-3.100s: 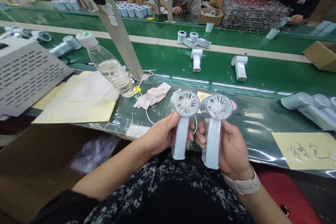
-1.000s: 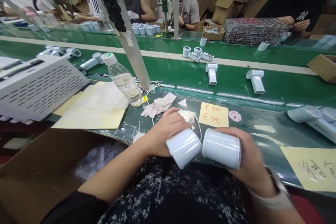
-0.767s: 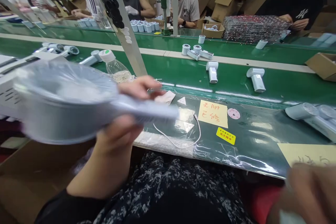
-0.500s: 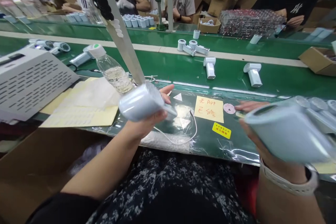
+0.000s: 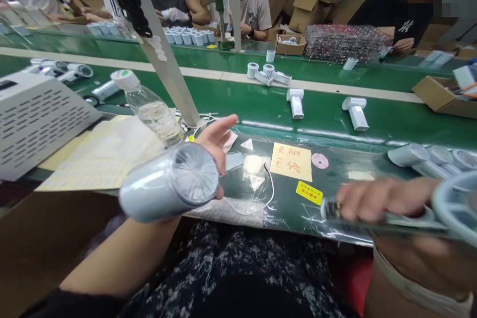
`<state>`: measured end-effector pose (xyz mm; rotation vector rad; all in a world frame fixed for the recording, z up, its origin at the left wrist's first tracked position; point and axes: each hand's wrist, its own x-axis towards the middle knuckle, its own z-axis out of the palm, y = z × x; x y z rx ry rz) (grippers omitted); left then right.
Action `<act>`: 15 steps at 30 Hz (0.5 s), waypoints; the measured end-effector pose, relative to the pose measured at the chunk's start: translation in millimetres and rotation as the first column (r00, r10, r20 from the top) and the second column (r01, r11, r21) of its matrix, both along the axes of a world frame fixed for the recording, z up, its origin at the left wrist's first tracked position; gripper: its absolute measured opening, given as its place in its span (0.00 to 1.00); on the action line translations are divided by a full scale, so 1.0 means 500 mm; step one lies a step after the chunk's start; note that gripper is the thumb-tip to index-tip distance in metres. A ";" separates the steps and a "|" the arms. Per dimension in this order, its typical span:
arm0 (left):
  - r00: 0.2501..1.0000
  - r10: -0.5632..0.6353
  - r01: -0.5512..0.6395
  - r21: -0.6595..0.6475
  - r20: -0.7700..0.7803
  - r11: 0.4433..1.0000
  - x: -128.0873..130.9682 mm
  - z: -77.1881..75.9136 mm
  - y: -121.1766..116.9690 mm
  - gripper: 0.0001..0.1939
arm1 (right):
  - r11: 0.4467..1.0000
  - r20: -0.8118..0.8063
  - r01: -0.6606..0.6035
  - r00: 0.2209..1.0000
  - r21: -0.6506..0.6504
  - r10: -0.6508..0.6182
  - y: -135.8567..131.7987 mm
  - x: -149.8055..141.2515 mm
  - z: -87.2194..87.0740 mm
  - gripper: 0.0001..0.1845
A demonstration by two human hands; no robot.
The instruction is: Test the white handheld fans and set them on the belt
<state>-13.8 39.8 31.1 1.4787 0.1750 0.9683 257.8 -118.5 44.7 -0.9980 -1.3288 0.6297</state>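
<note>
My left hand (image 5: pixel 214 139) grips the handle of a pale blue handheld fan (image 5: pixel 171 183), whose round head points toward me at lower left. My right hand (image 5: pixel 383 198) is closed on the handle of a second pale blue fan (image 5: pixel 452 206); its head sits at the right edge and is blurred by motion. Both fans are raised above the near edge of the green work mat (image 5: pixel 357 174). A white cable (image 5: pixel 261 198) lies on the mat between my hands.
A tilted water bottle (image 5: pixel 149 107), yellow label sheets (image 5: pixel 93 164) and a white vented box (image 5: pixel 33 119) stand left. Yellow notes (image 5: pixel 291 161), more fans (image 5: pixel 425 156) at right, fans on the green conveyor (image 5: pixel 296 102). A cardboard box (image 5: pixel 37 238) at lower left. Other people work across the belt.
I lifted both fans from my lap and swung them apart. The left fan's head now points toward me; the right fan has turned flat with its head at the right edge.
</note>
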 end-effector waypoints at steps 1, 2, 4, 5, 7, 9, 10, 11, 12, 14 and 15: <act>0.999 -0.041 0.041 0.000 -0.008 0.999 0.008 -0.014 -0.004 0.18 | 1.000 0.008 0.015 1.000 0.006 -0.015 -0.001 -0.003 -0.007 0.06; 0.996 -0.084 0.084 0.002 -0.018 0.996 0.016 -0.025 -0.008 0.19 | 1.000 0.044 0.025 0.999 -0.015 -0.024 -0.001 -0.007 -0.015 0.06; 0.995 -0.100 0.100 0.008 -0.019 0.995 0.042 -0.042 -0.015 0.27 | 0.993 0.179 -0.031 0.982 -0.114 0.052 0.007 -0.025 -0.033 0.05; 0.997 -0.073 0.073 0.037 -0.001 0.997 0.058 -0.047 -0.020 0.32 | 0.979 0.235 -0.106 0.961 -0.176 0.146 0.013 -0.040 -0.042 0.03; 0.999 -0.025 0.021 0.098 0.039 0.995 0.094 -0.056 -0.032 0.40 | 0.944 0.294 -0.227 0.910 -0.237 0.293 0.026 -0.079 -0.056 0.04; 1.000 -0.004 0.003 0.095 0.013 0.995 0.121 -0.064 -0.044 0.44 | 0.946 0.332 -0.238 0.893 -0.221 0.303 0.036 -0.109 -0.060 0.05; 0.999 -0.013 0.016 0.085 -0.040 0.996 0.126 -0.066 -0.047 0.46 | 0.955 0.350 -0.217 0.895 -0.205 0.278 0.038 -0.114 -0.058 0.05; 0.993 -0.029 0.037 0.070 -0.114 0.997 0.122 -0.068 -0.045 0.47 | 0.964 0.377 -0.181 0.894 -0.192 0.243 0.038 -0.108 -0.055 0.07; 0.981 -0.047 0.057 0.051 -0.188 0.997 0.111 -0.068 -0.038 0.46 | 0.974 0.419 -0.126 0.887 -0.188 0.196 0.035 -0.091 -0.053 0.09; 0.951 -0.061 0.074 0.032 -0.305 0.997 0.068 -0.060 -0.004 0.38 | 0.979 0.550 0.049 0.832 -0.200 0.070 0.020 -0.024 -0.053 0.10; 0.956 -0.023 0.029 0.016 -0.291 0.999 0.040 -0.054 0.021 0.35 | 0.966 0.627 0.163 0.779 -0.203 0.001 0.009 0.023 -0.057 0.10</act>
